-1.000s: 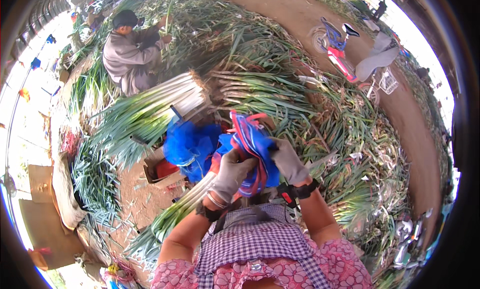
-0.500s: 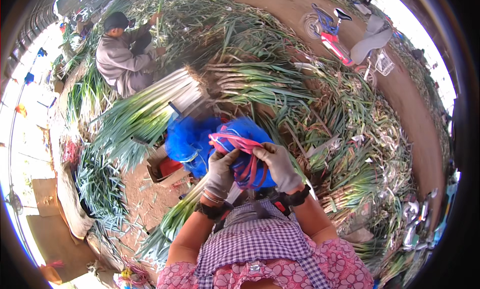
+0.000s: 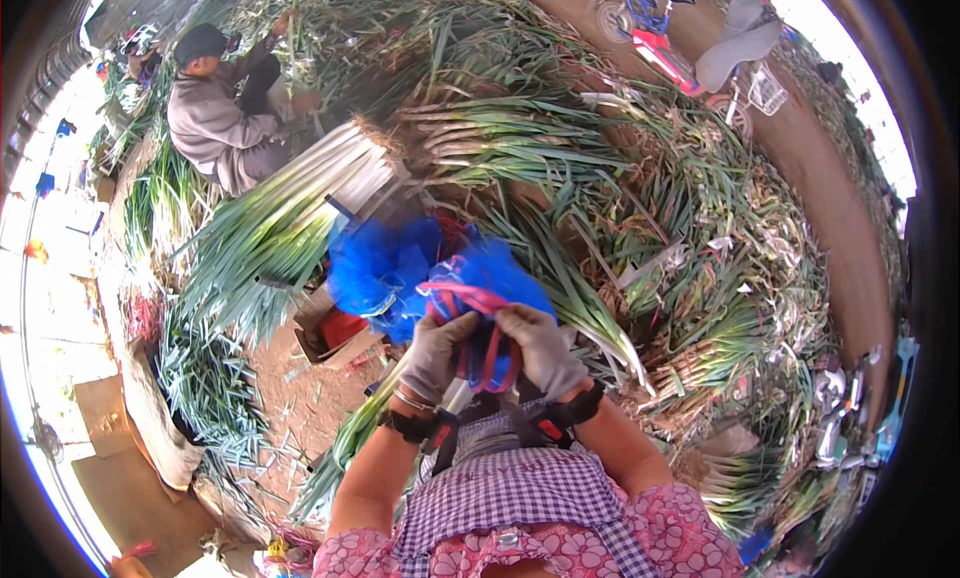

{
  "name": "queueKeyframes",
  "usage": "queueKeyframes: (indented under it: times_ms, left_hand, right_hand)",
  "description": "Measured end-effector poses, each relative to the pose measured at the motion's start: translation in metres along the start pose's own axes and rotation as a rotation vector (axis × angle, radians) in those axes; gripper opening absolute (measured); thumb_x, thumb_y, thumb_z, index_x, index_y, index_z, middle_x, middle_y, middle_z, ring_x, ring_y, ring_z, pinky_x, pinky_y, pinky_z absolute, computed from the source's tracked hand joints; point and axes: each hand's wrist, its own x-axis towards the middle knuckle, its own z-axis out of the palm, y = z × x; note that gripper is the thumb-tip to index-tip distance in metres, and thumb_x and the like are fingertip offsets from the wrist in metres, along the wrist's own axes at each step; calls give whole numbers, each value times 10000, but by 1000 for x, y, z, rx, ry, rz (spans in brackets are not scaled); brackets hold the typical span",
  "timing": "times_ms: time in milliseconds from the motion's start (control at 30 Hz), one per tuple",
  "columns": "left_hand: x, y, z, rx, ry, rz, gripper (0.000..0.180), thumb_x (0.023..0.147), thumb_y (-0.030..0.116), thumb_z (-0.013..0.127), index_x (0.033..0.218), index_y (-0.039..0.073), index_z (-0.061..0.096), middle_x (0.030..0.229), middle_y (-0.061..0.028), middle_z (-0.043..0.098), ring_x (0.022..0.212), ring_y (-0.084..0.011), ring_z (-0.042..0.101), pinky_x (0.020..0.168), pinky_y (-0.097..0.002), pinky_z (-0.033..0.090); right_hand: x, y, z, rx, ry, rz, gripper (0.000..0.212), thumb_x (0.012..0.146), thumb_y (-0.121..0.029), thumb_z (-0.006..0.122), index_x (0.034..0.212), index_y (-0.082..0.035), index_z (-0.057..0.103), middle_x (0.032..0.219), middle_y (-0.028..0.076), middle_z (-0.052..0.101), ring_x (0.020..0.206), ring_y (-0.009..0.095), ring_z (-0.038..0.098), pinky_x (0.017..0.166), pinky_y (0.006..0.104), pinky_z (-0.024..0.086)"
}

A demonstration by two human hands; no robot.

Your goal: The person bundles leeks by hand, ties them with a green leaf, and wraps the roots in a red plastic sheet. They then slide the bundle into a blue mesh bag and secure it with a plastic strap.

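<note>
My left hand [image 3: 432,363] and my right hand [image 3: 545,350], both in pale grey gloves, are closed on a looped bundle of red-pink strips [image 3: 466,296]. The fingers of both hands pinch the strips in front of my apron, and loose loops hang down between them. Just beyond the hands is a heap of blue netting [image 3: 375,268], partly blurred; some of it bulges up behind the strips. A large bundle of long green onions [image 3: 290,203], white ends together, lies past the netting.
More green onions [image 3: 510,143] cover the ground ahead and to the right. A seated person [image 3: 225,118] works at the far left. An open cardboard box [image 3: 345,348] with something red inside stands left of my hands. A red bike [image 3: 665,60] is on the dirt path at the far right.
My right hand has drawn in and down, nearer the left, and the strips between them hang lower. The whole view has shifted a little.
</note>
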Motion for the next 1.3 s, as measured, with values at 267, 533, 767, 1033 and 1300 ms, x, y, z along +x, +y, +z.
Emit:
queueKeyframes:
  times_ms: [267,533,767,1033,1300]
  left_hand:
    - [62,42,-66,-220,250,209,185,892,41,579,1071,16,618,975,-77,653,884,-209,635,835,-348,528]
    - [162,116,-66,-288,250,440,227,910,144,581,1112,51,627,1069,-92,666,957,-233,645,891,-387,525]
    - [248,125,-12,-220,166,605,255,938,166,550,1157,50,611,1065,-95,669,946,-222,653,866,-386,539]
    - [315,89,-23,-258,79,652,286,936,226,580,1161,51,601,1115,-66,648,1034,-214,611,939,-391,493]
    - [296,-61,-117,305,694,51,367,861,297,659,1173,135,553,973,20,584,900,-122,536,744,-296,427]
  right_hand:
    - [1,8,-220,-38,598,-172,355,1004,-347,441,944,-57,637,788,-20,589,679,95,515,635,237,442]
    - [-94,68,-452,295,1308,-62,332,983,-337,465,1025,-57,637,921,35,638,779,167,581,681,313,480]
    - [-36,72,-434,79,1205,-68,387,965,-312,505,1194,-11,591,1057,53,630,929,169,587,835,303,467]
    - [95,76,-364,-189,889,-89,291,934,-187,590,1163,-9,614,983,10,615,851,93,536,776,245,428]
    - [148,82,-255,-565,546,-55,215,932,-174,587,1074,-20,635,796,-3,568,727,81,484,640,247,411]
